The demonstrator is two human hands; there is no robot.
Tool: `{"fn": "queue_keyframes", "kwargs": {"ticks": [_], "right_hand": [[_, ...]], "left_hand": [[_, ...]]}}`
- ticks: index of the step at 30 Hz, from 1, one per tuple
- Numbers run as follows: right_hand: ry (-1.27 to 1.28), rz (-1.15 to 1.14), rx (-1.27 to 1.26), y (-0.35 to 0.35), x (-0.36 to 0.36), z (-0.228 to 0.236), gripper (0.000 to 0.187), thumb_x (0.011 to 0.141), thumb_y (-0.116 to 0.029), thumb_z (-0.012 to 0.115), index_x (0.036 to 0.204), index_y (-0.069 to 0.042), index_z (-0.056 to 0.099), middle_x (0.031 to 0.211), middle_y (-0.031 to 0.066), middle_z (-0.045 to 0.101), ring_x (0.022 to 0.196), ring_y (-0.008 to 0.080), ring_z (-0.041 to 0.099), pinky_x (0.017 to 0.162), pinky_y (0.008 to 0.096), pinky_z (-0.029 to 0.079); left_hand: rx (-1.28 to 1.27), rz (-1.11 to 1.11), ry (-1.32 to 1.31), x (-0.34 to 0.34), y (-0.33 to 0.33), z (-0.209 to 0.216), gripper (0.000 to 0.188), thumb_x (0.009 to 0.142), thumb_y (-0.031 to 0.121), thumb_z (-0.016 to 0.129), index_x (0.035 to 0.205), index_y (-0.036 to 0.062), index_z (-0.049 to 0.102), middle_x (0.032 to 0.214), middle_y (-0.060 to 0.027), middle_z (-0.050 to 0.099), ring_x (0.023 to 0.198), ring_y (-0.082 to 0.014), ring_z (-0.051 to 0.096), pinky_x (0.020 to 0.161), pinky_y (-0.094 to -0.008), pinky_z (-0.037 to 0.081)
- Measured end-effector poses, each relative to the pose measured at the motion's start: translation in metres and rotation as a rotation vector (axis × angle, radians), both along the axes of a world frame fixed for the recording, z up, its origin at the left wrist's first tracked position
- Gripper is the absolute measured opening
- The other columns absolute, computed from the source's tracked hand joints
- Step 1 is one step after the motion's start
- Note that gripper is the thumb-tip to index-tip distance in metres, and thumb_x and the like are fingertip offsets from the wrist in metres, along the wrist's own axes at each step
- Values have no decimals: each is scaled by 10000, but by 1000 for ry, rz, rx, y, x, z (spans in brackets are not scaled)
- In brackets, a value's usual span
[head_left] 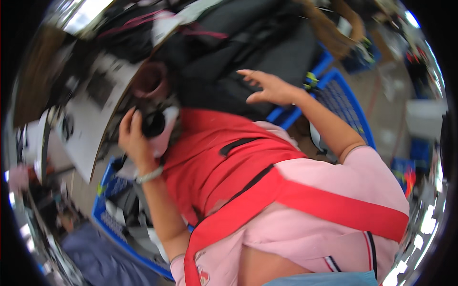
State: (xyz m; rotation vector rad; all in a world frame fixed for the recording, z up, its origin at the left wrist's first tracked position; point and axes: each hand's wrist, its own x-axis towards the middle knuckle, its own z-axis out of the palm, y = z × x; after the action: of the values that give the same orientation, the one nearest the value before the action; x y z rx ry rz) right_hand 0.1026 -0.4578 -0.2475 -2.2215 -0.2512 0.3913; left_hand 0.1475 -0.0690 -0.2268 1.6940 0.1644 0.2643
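My left hand (135, 138), with a pale band at the wrist, is by the worktable edge. Its visible fingers are slightly apart and bent, and its thumb is hidden. Right beside them is a dark round part (153, 124) next to a pinkish-white piece (164, 133); blur hides whether I touch it. My right hand (273, 89) hovers over or just at dark fabric (214, 71), thumb and fingers spread, holding nothing. A red apron (214, 152) covers my lap between both arms.
Left lies a white worktable (90, 119), with a dull red cylinder (150, 80) at its edge. A blue basket (112, 229) with grey and white pieces stands at lower left. Another blue basket (355, 107) sits beyond my right arm. A brown carton (334, 26) is at upper right.
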Motion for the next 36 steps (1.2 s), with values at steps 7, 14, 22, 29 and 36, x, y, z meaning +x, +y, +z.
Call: {"fn": "queue_keyframes", "kwargs": {"ticks": [7,14,22,29,36], "right_hand": [[-389,216,486,224,32,-15,687,735,-120,775,1333,-38,448,1222,182,556,1141,357,561,937,407,457],[56,-118,440,170,52,16,333,950,-294,639,1015,29,686,871,34,677,845,80,581,747,264,480],[-326,-449,574,38,129,118,448,901,-303,712,1150,58,621,1048,78,642,869,129,612,800,252,475],[-219,-393,202,-59,228,160,355,900,-323,708,1098,-31,664,953,33,657,778,122,612,731,275,491],[-429,100,-244,47,154,69,223,883,-187,655,1029,-26,704,1041,132,676,970,250,644,879,340,494]], "left_hand": [[98,-29,-182,-30,-33,16,163,934,117,633,1058,27,689,994,-34,661,895,-86,589,785,-232,474],[110,344,-89,-67,132,-16,254,984,112,553,1203,14,640,1126,-77,661,1022,-153,626,878,-288,497],[416,-464,146,-82,128,-41,238,900,84,570,1102,-3,662,1160,-141,659,1071,-311,620,910,-361,478],[520,-802,18,-51,43,69,160,869,180,641,906,31,688,854,-65,586,881,-227,548,904,-344,374],[563,-767,91,-50,36,36,144,814,60,671,937,-15,677,792,-97,514,737,-239,529,681,-317,425]]}}
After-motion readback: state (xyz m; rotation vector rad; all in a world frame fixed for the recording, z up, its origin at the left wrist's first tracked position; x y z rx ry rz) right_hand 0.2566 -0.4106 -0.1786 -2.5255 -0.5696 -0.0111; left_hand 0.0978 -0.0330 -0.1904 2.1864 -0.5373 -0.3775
